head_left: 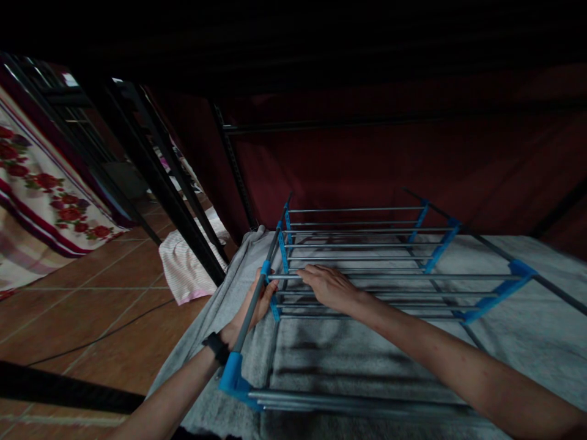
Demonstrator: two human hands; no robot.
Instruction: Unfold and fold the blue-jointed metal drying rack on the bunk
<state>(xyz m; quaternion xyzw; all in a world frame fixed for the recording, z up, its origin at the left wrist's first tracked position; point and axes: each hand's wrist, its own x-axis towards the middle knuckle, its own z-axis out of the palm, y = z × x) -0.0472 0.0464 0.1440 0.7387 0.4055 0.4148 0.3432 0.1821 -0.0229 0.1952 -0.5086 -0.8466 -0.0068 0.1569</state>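
Observation:
A shoe rack (394,277) of grey metal tubes joined by blue plastic brackets rests on a grey blanket (312,354). My left hand (262,300), with a dark band on its wrist, closes around the left side of the rack at a blue bracket (266,269). The side tube crosses in front of that hand and hides part of it. My right hand (328,286) reaches in from the right, its fingers curled over a horizontal tube close to the same bracket. On the right side, more blue brackets (498,293) hold the tubes' other ends.
Black metal posts (151,165) stand at the left, and a dark frame spans overhead. A dark red cloth (367,165) hangs behind. Left lie a tiled floor (119,305), a cable, a striped cloth (186,263) and a hanging flowered blanket (55,195).

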